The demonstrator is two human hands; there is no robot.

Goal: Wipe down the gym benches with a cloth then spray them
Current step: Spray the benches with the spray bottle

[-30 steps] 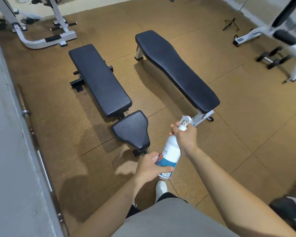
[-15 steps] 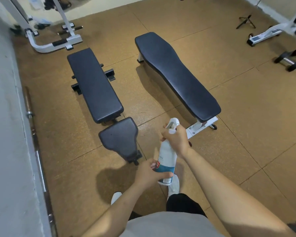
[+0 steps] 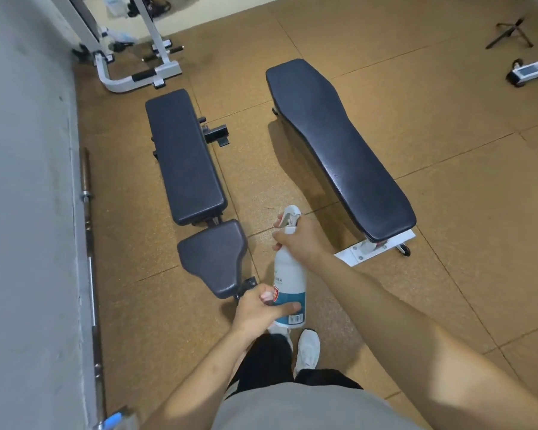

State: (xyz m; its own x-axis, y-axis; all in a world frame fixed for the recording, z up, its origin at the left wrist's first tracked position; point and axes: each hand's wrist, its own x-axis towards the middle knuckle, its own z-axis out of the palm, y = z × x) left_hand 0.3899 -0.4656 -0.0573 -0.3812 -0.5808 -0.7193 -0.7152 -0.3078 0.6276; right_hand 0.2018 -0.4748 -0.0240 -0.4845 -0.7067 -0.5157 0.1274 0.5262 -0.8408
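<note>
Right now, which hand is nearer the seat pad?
Left. The left hand grips the spray bottle beside the seat pad; the right hand holds its neck, farther right.

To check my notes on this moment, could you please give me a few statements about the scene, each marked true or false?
1. Both hands hold the spray bottle. True.
2. The right hand grips the bottle's base. False: it grips the neck by the trigger, while the left hand holds the lower part.
3. The bottle stands on the right bench. False: it is held in the hands and touches neither that bench nor the left bench.
4. A barbell lies along the wall. True.
</note>
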